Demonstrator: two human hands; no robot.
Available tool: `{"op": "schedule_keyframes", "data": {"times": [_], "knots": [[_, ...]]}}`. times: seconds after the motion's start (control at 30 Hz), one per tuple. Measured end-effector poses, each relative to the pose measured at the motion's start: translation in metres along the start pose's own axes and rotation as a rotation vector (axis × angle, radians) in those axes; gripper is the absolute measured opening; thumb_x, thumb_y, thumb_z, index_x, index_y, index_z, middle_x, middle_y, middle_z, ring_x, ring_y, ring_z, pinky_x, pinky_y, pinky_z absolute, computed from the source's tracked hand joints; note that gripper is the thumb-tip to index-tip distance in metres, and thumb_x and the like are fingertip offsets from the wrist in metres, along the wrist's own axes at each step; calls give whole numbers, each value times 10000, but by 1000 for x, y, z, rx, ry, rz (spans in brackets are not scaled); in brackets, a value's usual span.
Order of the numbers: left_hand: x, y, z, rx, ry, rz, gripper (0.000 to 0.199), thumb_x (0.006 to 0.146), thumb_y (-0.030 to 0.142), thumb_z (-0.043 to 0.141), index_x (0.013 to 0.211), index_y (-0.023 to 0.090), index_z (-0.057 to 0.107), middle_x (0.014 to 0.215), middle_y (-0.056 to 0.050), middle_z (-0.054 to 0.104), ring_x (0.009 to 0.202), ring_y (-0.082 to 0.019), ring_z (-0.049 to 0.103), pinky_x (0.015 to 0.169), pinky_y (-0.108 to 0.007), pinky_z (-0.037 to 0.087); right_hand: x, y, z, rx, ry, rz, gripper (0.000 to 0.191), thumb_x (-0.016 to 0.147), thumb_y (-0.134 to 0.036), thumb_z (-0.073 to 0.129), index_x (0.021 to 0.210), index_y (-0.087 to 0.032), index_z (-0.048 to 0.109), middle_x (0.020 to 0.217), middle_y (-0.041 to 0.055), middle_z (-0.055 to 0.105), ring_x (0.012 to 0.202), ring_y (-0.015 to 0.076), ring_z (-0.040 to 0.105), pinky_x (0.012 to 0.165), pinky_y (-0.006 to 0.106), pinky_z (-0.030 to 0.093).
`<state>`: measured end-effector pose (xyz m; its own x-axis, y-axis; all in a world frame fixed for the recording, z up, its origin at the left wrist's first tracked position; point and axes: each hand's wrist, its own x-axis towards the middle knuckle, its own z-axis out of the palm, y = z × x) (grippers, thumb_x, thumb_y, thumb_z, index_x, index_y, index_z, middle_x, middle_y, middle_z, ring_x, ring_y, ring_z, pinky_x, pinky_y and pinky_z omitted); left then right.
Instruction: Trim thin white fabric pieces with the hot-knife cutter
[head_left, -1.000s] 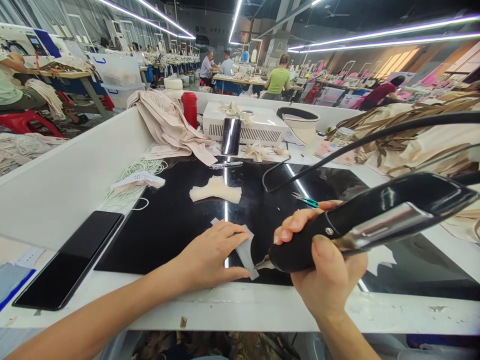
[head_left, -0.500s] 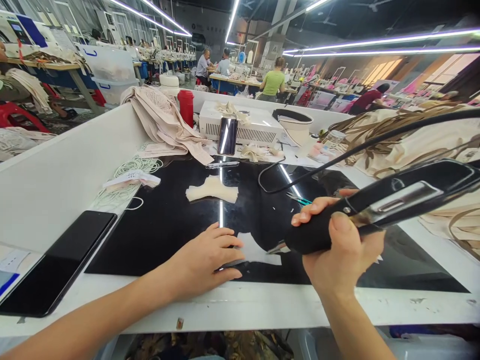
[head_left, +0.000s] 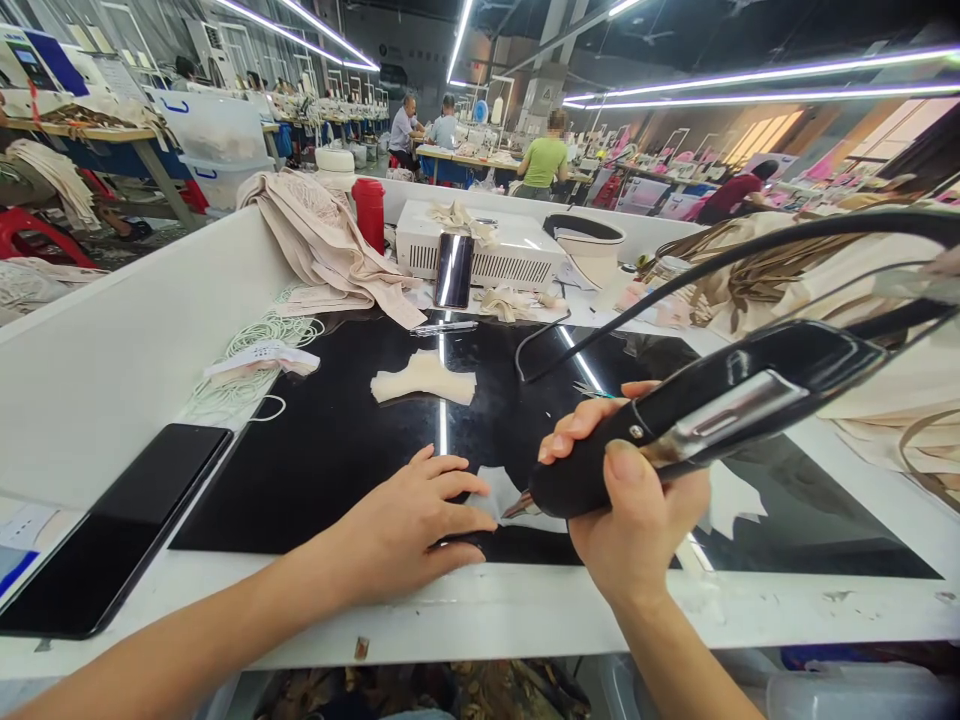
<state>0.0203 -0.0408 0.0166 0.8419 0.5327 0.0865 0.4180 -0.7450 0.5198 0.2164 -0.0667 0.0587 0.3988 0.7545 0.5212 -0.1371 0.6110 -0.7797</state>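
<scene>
My right hand (head_left: 634, 505) is wrapped round a black corded hand tool (head_left: 697, 410) with a silver metal lever along its side. The tool's pointed metal tip (head_left: 517, 507) rests on or just above a small white sheet piece (head_left: 498, 484). Flat beside the tip, my left hand (head_left: 420, 525) has its fingers spread, the fingertips on the left part of that piece. My right hand and the tool hide the piece's right end. A shaped cream piece, perhaps a small stack (head_left: 424, 380), lies further back. Another white piece (head_left: 739, 497) shows right of my right hand.
A black mat (head_left: 337, 440) covers the white table. At left lie a large phone (head_left: 112, 525) and pale green cord (head_left: 255, 345). Behind are beige fabric (head_left: 315, 240), a red bottle (head_left: 368, 215) and a white vented box (head_left: 480, 255). The cable (head_left: 645, 305) arches at right.
My right hand has moved left with the tool, bringing its tip further over the white piece, near my left fingers. Another white piece now shows at right. My left hand has hardly moved.
</scene>
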Motion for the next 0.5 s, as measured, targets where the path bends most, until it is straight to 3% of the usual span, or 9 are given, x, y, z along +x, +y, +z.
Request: {"op": "schedule_keyframes", "data": {"times": [0.5], "knots": [[0, 0, 1, -7, 11, 15, 248, 1016, 356, 668, 1253, 341, 740, 1448, -27, 643, 1450, -365, 472, 1230, -731, 264, -5, -5, -2, -51, -9, -5, 355, 874, -366, 790, 1154, -281, 588, 830, -45, 647, 622, 145, 640, 590, 331, 577]]}}
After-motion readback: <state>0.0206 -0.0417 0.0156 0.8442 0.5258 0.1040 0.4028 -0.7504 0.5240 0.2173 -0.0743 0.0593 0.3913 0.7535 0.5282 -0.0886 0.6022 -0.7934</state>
